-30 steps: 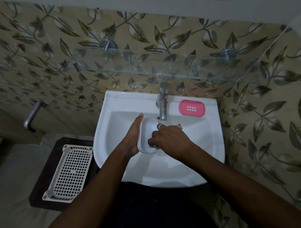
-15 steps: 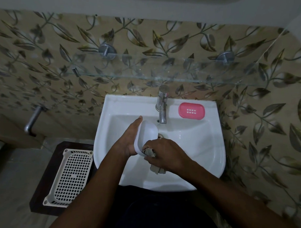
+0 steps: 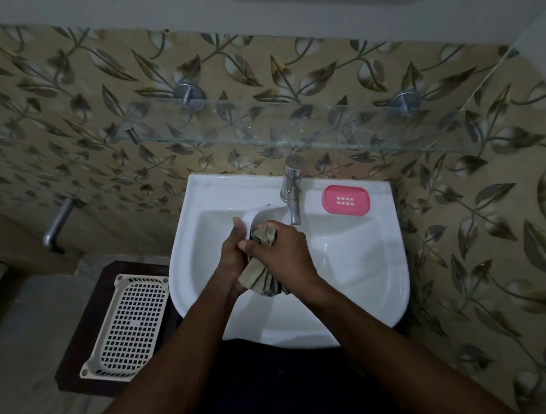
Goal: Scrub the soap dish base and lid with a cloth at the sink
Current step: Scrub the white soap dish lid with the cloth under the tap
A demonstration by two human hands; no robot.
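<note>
- Left hand grips the white soap dish shell from its outer side, with the fingers curled over one rim. The shell is held on edge over the sink bowl, just in front of the tap. Base or lid: cannot tell.
- Right hand is curled round a bunched striped cloth and presses a wad of it into the shell's hollow. The rest of the cloth hangs below both hands.
- Pink soap dish piece, with drain slots, lies flat on the sink ledge right of the tap, apart from both hands.
- Handling, judged: the shell looks like thin, rigid plastic, so light and likely slick once wet. Best held across the long rims with the palm backing the outside, so the scrubbing push meets support.
- The cloth is soft and limp and should work into corners. A tighter wad gives more bite.
- Risk: the shell could squirt out of the grip into the bowl.
- A slotted plastic basket sits on a dark stool left of the sink.
</note>
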